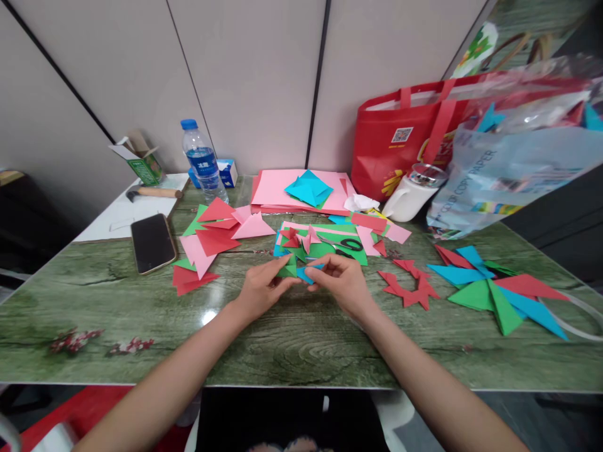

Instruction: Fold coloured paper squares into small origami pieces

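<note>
Between the fingertips of my left hand point(260, 290) is a small folded green paper piece point(288, 269). My right hand point(343, 282) pinches a folded blue paper piece point(307, 274), whose tip meets the green one in front of me; whether they interlock I cannot make out. Just behind my hands lie green paper sheets point(355, 254), with scissors point(351, 245) and small red and pink folded pieces point(308, 238) on them. To the right sits a ring of red folded paper point(390, 287). Folded red and pink pieces point(219, 235) are heaped to the left.
A phone point(153, 243), a hammer point(153, 193) and a water bottle point(203, 160) are at the left. Pink sheets point(268, 188) lie by the wall. At the right stand a white mug point(406, 198), a red bag point(379, 138), a plastic paper bag point(499, 182) and a multicoloured paper star point(490, 282).
</note>
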Demonstrator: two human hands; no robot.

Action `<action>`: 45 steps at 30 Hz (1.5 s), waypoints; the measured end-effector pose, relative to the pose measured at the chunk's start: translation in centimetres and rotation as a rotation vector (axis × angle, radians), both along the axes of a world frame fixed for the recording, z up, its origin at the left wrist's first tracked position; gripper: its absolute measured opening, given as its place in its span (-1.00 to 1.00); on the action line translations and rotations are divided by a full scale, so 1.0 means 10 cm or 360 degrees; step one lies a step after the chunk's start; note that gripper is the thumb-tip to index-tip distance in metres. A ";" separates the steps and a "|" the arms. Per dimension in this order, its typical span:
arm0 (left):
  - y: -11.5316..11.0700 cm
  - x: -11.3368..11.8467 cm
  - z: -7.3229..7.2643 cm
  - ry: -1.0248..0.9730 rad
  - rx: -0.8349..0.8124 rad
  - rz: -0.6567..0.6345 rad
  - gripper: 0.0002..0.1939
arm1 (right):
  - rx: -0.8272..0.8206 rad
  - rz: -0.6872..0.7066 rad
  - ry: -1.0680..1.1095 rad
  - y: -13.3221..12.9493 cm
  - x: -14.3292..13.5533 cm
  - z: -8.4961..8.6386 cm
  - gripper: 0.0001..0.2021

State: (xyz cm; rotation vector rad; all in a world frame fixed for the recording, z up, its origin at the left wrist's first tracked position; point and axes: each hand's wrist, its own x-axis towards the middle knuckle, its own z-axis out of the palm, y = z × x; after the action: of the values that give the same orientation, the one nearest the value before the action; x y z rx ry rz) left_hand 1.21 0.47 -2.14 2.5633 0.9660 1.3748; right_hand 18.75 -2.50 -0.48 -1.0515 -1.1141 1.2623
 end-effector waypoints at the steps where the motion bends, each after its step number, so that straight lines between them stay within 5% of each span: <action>1: -0.02 0.02 0.01 -0.0043 -0.0103 0.0035 -0.58 | -0.0056 0.0004 0.0081 0.01 0.00 0.00 -0.82; 11: -0.08 0.08 0.10 -0.0335 -0.0675 0.0108 -0.70 | -0.0699 0.0199 0.0590 0.09 0.02 -0.08 -0.81; 20: -0.09 0.08 0.13 -0.0329 -0.0744 0.0046 -0.73 | -0.1101 0.0368 0.0777 0.16 0.05 -0.14 -0.88; 23: -0.09 0.08 0.13 -0.0324 -0.0756 0.0009 -0.74 | -0.0993 0.0334 0.0699 0.16 0.05 -0.15 -0.86; 29: -0.06 0.07 0.12 -0.0370 -0.1086 -0.0197 -0.78 | -0.0328 0.0140 0.0268 0.14 0.06 -0.13 -0.81; 36: -0.02 0.08 0.18 -0.0759 -0.1655 -0.0427 -0.75 | -0.0202 0.0213 0.0119 0.12 0.09 -0.06 -0.79; 45: -0.06 0.10 0.12 -0.0726 -0.1219 -0.0220 -0.72 | -0.0173 0.0190 0.0150 0.07 -0.02 -0.07 -0.77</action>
State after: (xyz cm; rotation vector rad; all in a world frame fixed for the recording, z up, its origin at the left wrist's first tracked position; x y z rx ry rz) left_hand 2.23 -0.14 -0.96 1.6371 0.9552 1.1622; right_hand 18.55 -1.80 -1.22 -1.0066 -1.0586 1.4666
